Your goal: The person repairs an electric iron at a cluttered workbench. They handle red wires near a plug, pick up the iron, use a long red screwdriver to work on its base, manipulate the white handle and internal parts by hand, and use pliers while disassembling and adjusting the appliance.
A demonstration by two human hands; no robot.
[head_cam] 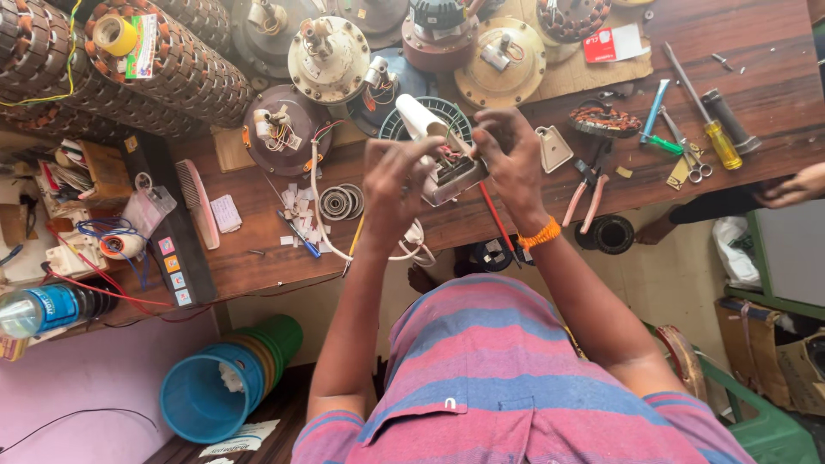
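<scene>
Both my hands are raised over a wooden workbench (258, 249) and hold one small white electrical part (447, 172) with red wires showing in its open end. My left hand (397, 176) grips its left side, fingers curled. My right hand (509, 155) pinches its right side; an orange band sits on that wrist. A white cord (320, 219) runs from the part down across the bench. A red-handled tool (497, 219) lies below the part.
Fan motor housings (328, 58) and wound stators (185, 73) crowd the bench's far side. Pliers (587, 193), a yellow screwdriver (709, 116), scissors and a pink comb (198, 202) lie about. Stacked plastic buckets (219, 387) stand on the floor. Another person's hand (795, 185) is at the right edge.
</scene>
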